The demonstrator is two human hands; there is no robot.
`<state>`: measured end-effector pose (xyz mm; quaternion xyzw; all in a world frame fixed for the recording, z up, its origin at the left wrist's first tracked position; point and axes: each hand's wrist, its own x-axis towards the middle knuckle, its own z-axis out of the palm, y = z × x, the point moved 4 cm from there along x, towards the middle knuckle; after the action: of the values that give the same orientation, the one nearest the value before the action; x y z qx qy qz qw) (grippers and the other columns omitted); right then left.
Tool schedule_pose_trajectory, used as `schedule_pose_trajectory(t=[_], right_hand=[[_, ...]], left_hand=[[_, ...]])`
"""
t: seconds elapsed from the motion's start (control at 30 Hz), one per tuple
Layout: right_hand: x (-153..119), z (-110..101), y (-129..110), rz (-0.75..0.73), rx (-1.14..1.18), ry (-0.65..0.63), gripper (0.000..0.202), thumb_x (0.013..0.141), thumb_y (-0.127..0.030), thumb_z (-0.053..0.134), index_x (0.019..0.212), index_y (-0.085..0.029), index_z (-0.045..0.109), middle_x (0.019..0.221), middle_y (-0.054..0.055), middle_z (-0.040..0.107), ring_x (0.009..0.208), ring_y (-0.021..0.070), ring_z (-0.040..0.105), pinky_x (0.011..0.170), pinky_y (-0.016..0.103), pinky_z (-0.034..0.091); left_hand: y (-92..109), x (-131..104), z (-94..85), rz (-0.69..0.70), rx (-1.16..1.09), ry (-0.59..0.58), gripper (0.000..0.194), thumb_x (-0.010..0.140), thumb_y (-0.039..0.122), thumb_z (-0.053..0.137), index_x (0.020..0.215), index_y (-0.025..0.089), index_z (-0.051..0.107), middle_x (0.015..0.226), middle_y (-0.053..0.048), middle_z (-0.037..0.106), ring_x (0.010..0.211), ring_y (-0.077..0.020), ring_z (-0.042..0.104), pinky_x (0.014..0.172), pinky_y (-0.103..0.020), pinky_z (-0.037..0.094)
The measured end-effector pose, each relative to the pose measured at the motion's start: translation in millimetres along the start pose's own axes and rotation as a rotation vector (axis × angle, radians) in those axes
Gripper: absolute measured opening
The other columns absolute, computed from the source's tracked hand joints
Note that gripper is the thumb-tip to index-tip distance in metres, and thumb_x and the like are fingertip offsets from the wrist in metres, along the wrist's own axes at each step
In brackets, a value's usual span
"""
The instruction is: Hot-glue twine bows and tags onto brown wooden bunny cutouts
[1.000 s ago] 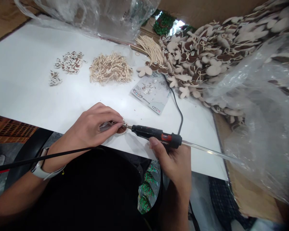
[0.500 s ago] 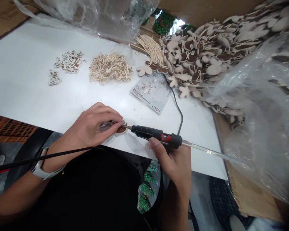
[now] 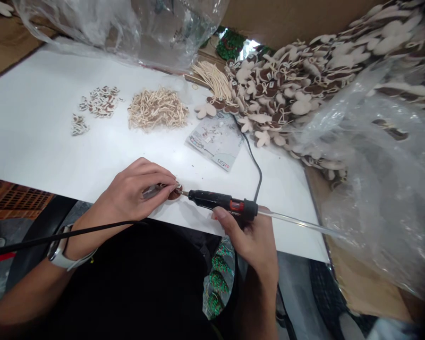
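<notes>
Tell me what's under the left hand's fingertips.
The left hand pins a small brown wooden piece to the white table; the glue gun nozzle meets it. Fingers cover most of it.

A white table (image 3: 38, 137) is seen; on it are laid a pile of loops (image 3: 157, 108), small cutouts (image 3: 101, 100), a card (image 3: 216, 140) and heaped ornaments (image 3: 286, 94).

Small brown piece (image 3: 173, 191) mostly hidden under left hand (image 3: 136, 191); print on packet (image 3: 215, 140) too small to read; clear bag (image 3: 382, 174) blurred, cut by right edge.
</notes>
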<state>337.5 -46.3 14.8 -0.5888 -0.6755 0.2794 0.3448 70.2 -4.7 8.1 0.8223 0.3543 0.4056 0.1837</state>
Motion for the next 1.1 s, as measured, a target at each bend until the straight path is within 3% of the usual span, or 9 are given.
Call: schedule_pose_trajectory(t=[0.27, 0.47, 0.6, 0.87, 0.97, 1.1], right_hand=[[-1, -3, 8, 0.033, 0.194, 0.009, 0.04, 0.104, -0.046, 0.079, 0.071, -0.022, 0.083, 0.051, -0.003, 0.057, 0.049, 0.0168, 0.052, 0.052, 0.03, 0.041], [-4, -5, 17, 0.093, 0.303, 0.029, 0.052, 0.105, -0.057, 0.079, 0.068, -0.021, 0.081, 0.05, 0.0, 0.059, 0.048, 0.0174, 0.056, 0.051, 0.029, 0.043], [-4, -6, 20, 0.104, 0.317, 0.03, 0.055, 0.106, -0.063, 0.076, 0.072, -0.021, 0.085, 0.05, 0.0, 0.059, 0.049, 0.0184, 0.057, 0.051, 0.029, 0.044], [-3, -7, 25, 0.086, 0.42, 0.071, 0.059, 0.109, -0.069, 0.073, 0.078, -0.022, 0.089, 0.047, -0.002, 0.057, 0.046, 0.0168, 0.052, 0.053, 0.03, 0.043], [-3, -8, 25, 0.08, 0.455, 0.082, 0.06, 0.109, -0.07, 0.073, 0.078, -0.021, 0.089, 0.048, -0.001, 0.058, 0.047, 0.0163, 0.053, 0.052, 0.029, 0.042], [-3, -7, 25, 0.087, 0.457, 0.076, 0.061, 0.11, -0.07, 0.073, 0.079, -0.02, 0.087, 0.049, -0.001, 0.058, 0.047, 0.0159, 0.052, 0.051, 0.029, 0.042]], left_hand=[[6, -1, -1.3, 0.056, 0.016, 0.043, 0.012, 0.112, 0.015, 0.078, 0.119, 0.022, 0.085, 0.113, -0.006, 0.091, 0.098, -0.0207, 0.081, 0.087, -0.035, 0.065], [9, -9, 2.5, 0.112, 0.113, 0.043, 0.022, 0.111, 0.019, 0.082, 0.133, 0.022, 0.08, 0.124, -0.01, 0.09, 0.106, -0.024, 0.083, 0.094, -0.041, 0.067], [13, -14, 4.6, 0.192, 0.193, 0.001, 0.032, 0.112, 0.014, 0.079, 0.142, 0.023, 0.077, 0.131, -0.011, 0.089, 0.114, -0.0268, 0.085, 0.101, -0.044, 0.068], [15, -13, 3.6, 0.325, 0.294, -0.021, 0.025, 0.112, 0.011, 0.077, 0.136, 0.017, 0.078, 0.129, -0.014, 0.089, 0.11, -0.0272, 0.083, 0.095, -0.043, 0.069], [13, -13, 2.0, 0.301, 0.231, -0.039, 0.028, 0.113, 0.011, 0.077, 0.14, 0.02, 0.078, 0.133, -0.013, 0.088, 0.114, -0.0269, 0.083, 0.097, -0.044, 0.069], [9, -12, -1.4, 0.169, 0.128, -0.048, 0.038, 0.114, 0.019, 0.078, 0.151, 0.027, 0.073, 0.129, -0.008, 0.089, 0.109, -0.0261, 0.082, 0.092, -0.042, 0.07]])
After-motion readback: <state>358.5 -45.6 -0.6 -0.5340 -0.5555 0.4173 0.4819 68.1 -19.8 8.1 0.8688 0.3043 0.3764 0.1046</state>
